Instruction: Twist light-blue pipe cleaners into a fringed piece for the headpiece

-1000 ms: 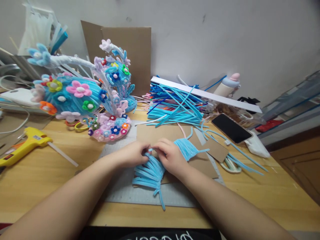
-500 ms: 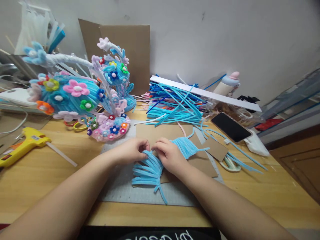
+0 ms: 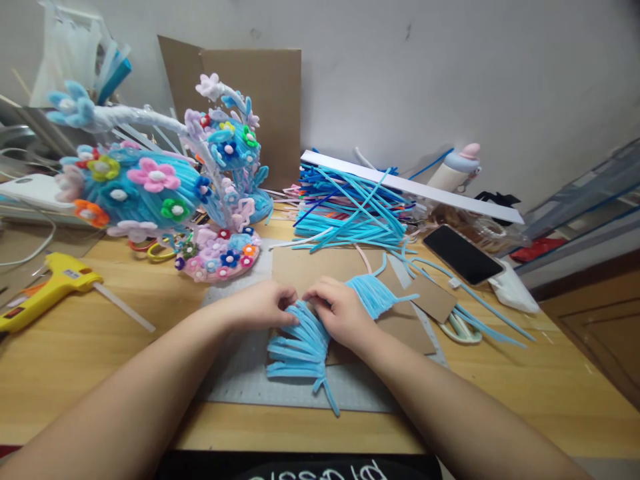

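Note:
A fan-shaped bundle of light blue pipe cleaners lies over the grey mat, its loose ends hanging toward the front edge. My left hand pinches the bundle's upper left edge between thumb and fingers. Against its upper right side, my right hand is closed with curled fingers; the fingertips gripping the bundle are partly hidden. Just beyond the right hand, a second light blue pipe cleaner piece, wound flat with ends sticking out, rests on a brown cardboard sheet.
A yellow glue gun lies at left, below a flower-covered pipe cleaner ornament. Behind the hands sits a heap of blue pipe cleaners. A phone and a small cardboard piece are at right. The grey mat lies underneath.
The fan-shaped bundle has shifted slightly down and to the right, its lower end dipping. Both hands stay at its upper edge, almost where they were.

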The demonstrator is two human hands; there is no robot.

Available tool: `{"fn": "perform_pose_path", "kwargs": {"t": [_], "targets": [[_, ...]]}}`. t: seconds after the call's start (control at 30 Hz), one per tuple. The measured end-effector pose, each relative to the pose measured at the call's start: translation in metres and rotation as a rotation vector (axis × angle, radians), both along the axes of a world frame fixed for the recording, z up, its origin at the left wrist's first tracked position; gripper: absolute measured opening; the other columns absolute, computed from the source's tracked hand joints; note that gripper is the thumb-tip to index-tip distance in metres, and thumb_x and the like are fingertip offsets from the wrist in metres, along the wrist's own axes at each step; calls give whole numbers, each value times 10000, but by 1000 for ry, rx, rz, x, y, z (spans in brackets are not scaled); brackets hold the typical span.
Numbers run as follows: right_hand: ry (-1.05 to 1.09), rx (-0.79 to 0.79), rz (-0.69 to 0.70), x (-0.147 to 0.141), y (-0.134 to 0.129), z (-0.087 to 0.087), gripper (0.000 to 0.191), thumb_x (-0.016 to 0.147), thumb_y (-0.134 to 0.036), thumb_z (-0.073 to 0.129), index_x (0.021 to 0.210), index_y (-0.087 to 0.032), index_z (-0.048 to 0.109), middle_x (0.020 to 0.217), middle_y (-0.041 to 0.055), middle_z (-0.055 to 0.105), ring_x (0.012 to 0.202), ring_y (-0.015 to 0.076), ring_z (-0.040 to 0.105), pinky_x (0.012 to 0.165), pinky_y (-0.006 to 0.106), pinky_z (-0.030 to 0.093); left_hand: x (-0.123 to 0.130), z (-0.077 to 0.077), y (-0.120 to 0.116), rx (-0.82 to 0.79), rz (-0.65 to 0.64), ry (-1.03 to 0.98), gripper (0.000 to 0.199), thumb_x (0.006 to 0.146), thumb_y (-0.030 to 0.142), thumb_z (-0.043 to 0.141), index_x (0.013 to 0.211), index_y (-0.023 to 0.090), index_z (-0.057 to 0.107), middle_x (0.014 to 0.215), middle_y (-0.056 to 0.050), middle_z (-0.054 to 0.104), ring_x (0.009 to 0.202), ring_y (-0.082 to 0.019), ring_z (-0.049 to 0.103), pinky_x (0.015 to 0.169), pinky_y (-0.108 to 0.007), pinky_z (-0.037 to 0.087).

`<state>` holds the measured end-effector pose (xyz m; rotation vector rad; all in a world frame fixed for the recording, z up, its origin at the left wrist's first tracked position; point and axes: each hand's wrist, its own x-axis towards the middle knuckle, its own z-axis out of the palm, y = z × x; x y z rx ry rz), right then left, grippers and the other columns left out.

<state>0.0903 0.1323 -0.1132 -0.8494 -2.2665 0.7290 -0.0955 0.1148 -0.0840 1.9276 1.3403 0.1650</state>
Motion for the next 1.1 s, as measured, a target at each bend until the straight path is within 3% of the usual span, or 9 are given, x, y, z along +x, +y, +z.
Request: {"fn": "perform_pose_path", "kwargs": {"t": [0.4, 0.63, 0.83, 1.0, 1.1], "targets": [[-41, 4, 52, -2, -4, 4, 143, 771, -58, 460, 816, -175, 528, 759, 17, 546, 715, 135, 498, 645, 242, 374, 4, -3, 3, -87, 111, -165, 343, 731, 448, 472, 706, 127, 588, 568, 39, 476, 537, -93, 395, 486, -186, 279], [-102, -2, 163, 0, -8, 12, 274, 717, -36, 491, 946, -187, 510, 819, 17, 520, 757, 143, 488, 687, 250, 389, 5, -7, 6, -28, 164, -163, 360, 736, 465, 462, 692, 132, 591, 559, 38, 493, 526, -94, 402, 495, -192, 299], [-181, 74, 153, -1, -6, 6, 185, 803, -99, 467, 935, -197, 553, 868, 39, 522, 806, 153, 494, 710, 259, 380, -2, -5, 5, -106, 63, -255, 259, 739, 341, 463, 867, 144, 572, 780, 9, 621, 692, -117, 525, 613, -189, 389], [-210, 104, 74, -2, -5, 3, 102, 803, -107, 478, 822, -184, 542, 809, 27, 512, 768, 145, 486, 675, 244, 364, -6, 0, 2, -116, -16, -25, 204, 680, 269, 470, 776, 158, 611, 686, 27, 612, 630, -114, 524, 570, -189, 375], [-230, 116, 53, -2, -5, 1, 102, 797, -98, 481, 798, -184, 537, 803, 24, 509, 764, 143, 483, 671, 241, 357, -6, 1, 1, -97, -22, -14, 219, 629, 228, 495, 808, 172, 608, 683, 36, 604, 621, -111, 523, 537, -181, 362]]}}
